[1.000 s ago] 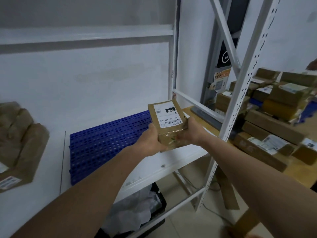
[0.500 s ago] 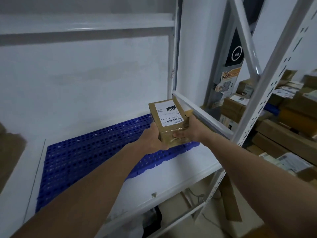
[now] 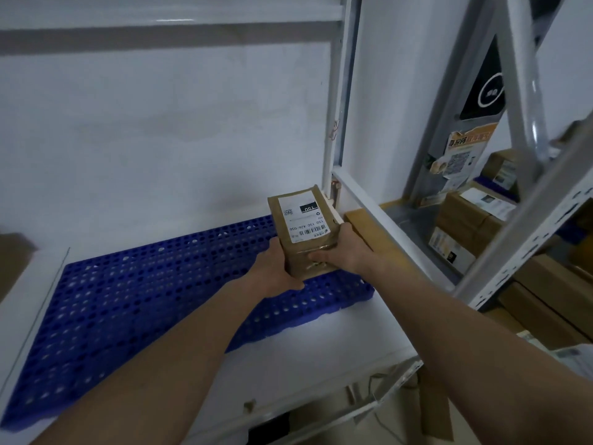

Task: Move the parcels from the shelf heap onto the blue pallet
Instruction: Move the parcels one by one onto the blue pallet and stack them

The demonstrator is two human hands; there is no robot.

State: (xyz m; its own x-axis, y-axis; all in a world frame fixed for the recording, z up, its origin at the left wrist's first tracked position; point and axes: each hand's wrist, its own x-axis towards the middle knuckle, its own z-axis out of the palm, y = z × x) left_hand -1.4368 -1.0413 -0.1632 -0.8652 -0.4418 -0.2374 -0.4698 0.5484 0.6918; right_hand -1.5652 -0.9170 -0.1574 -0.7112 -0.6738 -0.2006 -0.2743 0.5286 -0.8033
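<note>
Parcel status: the one small brown cardboard parcel with a white barcode label [image 3: 303, 234] has come across from open air beside the rack to just over the far right corner of the blue perforated plastic pallet [image 3: 154, 293], meaning set-down is next. My left hand [image 3: 276, 271] and right hand [image 3: 345, 252] clamp it from either side. Count: one parcel in hand, none on the single pallet, several more boxes [image 3: 465, 226] stacked right of the white shelf upright [image 3: 340, 101].

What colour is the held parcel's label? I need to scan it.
White with black print, on the brown parcel; head view.
</note>
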